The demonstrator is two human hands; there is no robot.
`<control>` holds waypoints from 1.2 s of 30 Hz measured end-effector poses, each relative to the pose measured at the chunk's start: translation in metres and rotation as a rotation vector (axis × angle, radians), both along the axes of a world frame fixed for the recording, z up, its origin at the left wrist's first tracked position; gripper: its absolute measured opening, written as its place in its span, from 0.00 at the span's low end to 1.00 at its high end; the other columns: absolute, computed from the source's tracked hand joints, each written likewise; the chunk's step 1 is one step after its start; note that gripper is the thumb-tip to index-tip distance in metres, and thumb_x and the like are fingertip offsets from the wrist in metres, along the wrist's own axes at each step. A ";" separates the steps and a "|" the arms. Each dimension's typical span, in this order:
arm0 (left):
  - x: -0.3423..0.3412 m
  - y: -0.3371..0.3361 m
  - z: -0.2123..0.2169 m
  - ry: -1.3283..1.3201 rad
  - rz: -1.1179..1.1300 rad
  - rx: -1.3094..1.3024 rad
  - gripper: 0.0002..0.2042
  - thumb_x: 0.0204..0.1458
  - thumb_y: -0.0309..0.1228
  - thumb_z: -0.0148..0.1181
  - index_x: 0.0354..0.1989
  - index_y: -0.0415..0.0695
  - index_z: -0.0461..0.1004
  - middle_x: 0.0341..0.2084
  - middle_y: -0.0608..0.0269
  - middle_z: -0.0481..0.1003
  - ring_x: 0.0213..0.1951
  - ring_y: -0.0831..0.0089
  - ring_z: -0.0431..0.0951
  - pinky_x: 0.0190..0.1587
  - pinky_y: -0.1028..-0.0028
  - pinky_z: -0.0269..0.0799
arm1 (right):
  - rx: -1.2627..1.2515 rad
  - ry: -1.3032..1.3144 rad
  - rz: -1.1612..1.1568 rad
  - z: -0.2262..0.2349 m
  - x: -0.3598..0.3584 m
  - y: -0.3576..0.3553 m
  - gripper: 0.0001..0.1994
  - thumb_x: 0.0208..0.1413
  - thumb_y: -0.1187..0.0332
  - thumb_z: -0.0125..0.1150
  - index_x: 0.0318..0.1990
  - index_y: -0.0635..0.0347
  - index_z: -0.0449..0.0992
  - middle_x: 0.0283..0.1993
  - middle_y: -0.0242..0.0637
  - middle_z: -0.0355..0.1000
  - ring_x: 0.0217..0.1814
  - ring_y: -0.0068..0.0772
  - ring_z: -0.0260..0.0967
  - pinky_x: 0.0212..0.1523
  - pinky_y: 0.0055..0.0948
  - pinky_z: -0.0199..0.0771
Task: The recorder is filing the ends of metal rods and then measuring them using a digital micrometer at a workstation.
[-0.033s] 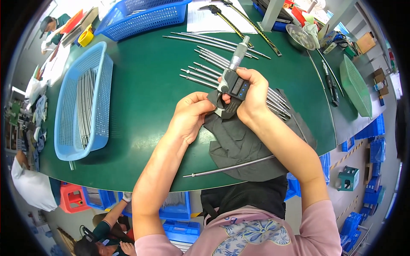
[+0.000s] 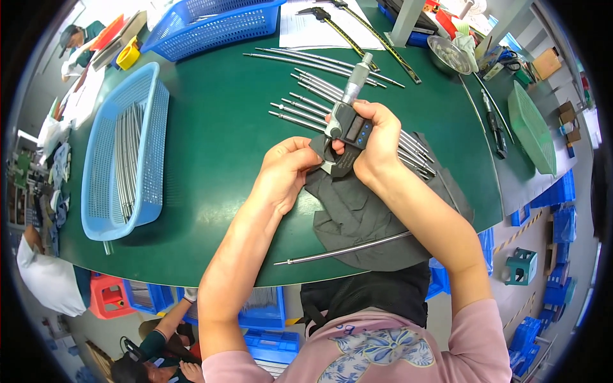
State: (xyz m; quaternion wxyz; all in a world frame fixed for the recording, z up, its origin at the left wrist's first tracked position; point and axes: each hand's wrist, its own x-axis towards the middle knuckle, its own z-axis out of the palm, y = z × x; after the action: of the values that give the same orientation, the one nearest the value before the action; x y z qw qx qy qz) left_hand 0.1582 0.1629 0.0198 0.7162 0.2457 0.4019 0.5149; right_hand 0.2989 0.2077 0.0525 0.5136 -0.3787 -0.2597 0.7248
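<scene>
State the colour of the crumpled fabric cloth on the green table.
The crumpled cloth is dark grey, best seen in the head view.

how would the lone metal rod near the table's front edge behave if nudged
The slender metal rod would probably roll, since it looks round, though the rumpled grey cloth partly beneath it may slow it. Its smooth, shiny surface could feel slippery.

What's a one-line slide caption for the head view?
Right hand grips a digital micrometer while the left hand pinches grey cloth right beside it, above a green table.
</scene>
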 end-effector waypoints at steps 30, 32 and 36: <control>-0.011 0.000 0.002 -0.096 -0.059 0.074 0.07 0.49 0.25 0.59 0.35 0.36 0.73 0.28 0.65 0.74 0.30 0.79 0.70 0.36 0.76 0.68 | 0.122 0.021 0.072 -0.001 -0.004 0.022 0.14 0.49 0.60 0.42 0.37 0.60 0.65 0.26 0.47 0.72 0.15 0.32 0.63 0.13 0.25 0.60; -0.011 -0.001 0.005 -0.049 -0.070 0.069 0.07 0.49 0.25 0.59 0.35 0.36 0.74 0.29 0.65 0.74 0.30 0.79 0.70 0.35 0.77 0.67 | 0.120 0.017 0.031 0.001 -0.006 0.021 0.14 0.48 0.59 0.42 0.35 0.60 0.67 0.25 0.46 0.72 0.15 0.31 0.62 0.13 0.26 0.59; -0.008 -0.001 0.005 0.306 -0.017 0.180 0.05 0.51 0.26 0.59 0.32 0.36 0.76 0.29 0.67 0.74 0.31 0.79 0.70 0.34 0.77 0.66 | 0.002 -0.055 0.000 0.005 -0.009 0.021 0.17 0.48 0.56 0.41 0.29 0.60 0.70 0.23 0.42 0.71 0.12 0.31 0.59 0.13 0.25 0.58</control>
State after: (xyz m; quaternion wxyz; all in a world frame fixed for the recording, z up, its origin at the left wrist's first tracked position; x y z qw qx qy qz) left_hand 0.1498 0.1621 0.0251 0.6261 0.3879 0.4565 0.4992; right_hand 0.2900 0.2290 0.0575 0.5067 -0.3981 -0.2745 0.7137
